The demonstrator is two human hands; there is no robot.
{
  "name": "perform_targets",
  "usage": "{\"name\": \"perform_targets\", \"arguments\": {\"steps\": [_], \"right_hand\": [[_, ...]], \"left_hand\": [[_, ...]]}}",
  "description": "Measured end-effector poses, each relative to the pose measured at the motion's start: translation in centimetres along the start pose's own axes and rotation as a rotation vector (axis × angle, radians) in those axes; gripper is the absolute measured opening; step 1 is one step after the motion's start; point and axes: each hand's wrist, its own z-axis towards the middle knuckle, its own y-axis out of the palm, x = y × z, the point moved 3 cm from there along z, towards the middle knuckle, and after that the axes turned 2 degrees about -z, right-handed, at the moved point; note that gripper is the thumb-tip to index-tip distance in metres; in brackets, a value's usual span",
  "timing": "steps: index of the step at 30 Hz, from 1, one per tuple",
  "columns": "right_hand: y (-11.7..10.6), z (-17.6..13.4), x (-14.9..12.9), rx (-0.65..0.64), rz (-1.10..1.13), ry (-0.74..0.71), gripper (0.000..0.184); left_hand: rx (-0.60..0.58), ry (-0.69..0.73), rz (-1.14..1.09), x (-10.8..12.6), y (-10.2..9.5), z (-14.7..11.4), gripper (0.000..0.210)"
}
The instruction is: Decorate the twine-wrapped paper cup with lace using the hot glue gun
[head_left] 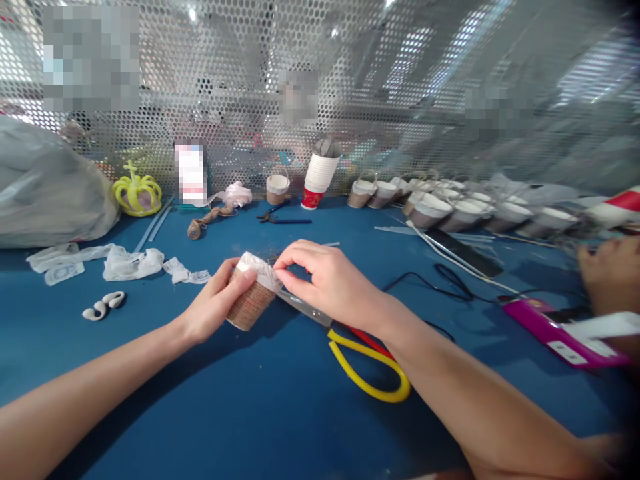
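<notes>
twine-wrapped cup (251,308): held at the centre of the view over the tabletop (250,407), tilted, top toward one o'clock.
left grip (213,308): curled round the cup's side, thumb on the white band (264,268); squeezing too hard might dent the wall.
right grip (325,280): thumb and forefinger pinching the band's edge; an uneven tug could skew or loosen it.
scissors (320,316): four o'clock from the cup, by the right wrist, which could knock them if lowered carelessly.

no readable text, red cup (312,198) markings illegible, screen (191,175) pixelated
</notes>
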Motion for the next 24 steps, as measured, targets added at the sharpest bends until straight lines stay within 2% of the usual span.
{"name": "perform_targets", "arguments": {"steps": [7,14,19,24], "right_hand": [[0.74,0.01,-0.03,0.010,-0.208,-0.060,0.016],[0.86,-0.09,-0.05,0.046,-0.257,-0.097,0.016],[0.86,-0.05,0.13,0.009,-0.223,-0.055,0.015],[0.12,0.01,0.70,-0.001,-0.024,0.077,0.016]], "left_hand": [[0.028,-0.007,0.019,0.16,0.05,0.05,0.050],[0.013,-0.034,-0.030,-0.12,0.12,0.16,0.048],[0.002,-0.042,-0.074,-0.27,0.17,0.11,0.046],[-0.024,-0.097,-0.200,0.03,0.44,-0.03,0.042]]}}
